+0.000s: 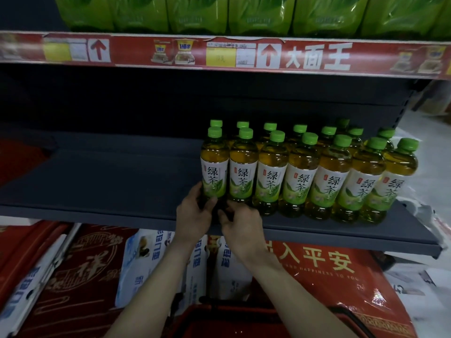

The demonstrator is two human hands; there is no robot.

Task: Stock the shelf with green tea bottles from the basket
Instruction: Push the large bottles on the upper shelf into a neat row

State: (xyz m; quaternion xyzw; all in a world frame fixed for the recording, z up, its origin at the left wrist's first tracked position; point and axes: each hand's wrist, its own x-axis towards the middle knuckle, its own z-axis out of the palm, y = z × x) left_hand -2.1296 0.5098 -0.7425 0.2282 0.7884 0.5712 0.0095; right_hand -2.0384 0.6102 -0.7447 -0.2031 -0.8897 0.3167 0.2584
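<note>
1. The shelf (pixel 97 181) is a wide dark board. Its left half is bare and its right half carries the stock. A red price strip (pixel 317 56) runs above it, with green bags (pixel 261 15) on the level over that.
2. The basket (pixel 244 320) is red and sits at the bottom edge of the view, under the forearms. The view crops it and its inside is dark, so I cannot tell what is in it.
3. The green tea bottles (pixel 302 176) stand upright, touching side to side, with 7 in the front row and at least 1 more row behind, labels facing out.
4. The end bottle (pixel 214 167) stands at the left end of the front row, touching its neighbour, with its foot near the shelf's front edge. Full of liquid, it is likely fairly heavy for its size. The clear plastic wall should give a little under a squeeze, and the smooth label may slip. The low, ribbed part of the body looks like the firmest place to hold, and the cap would suit only lifting.
5. The left hand (pixel 192 215) has its fingers and thumb curled round the foot of the end bottle.
6. The right hand (pixel 241 225) has bent fingertips at the same foot. It is too dark there to tell whether they pinch it or only touch it.
7. The green cap (pixel 214 132) is screwed on and level.
</note>
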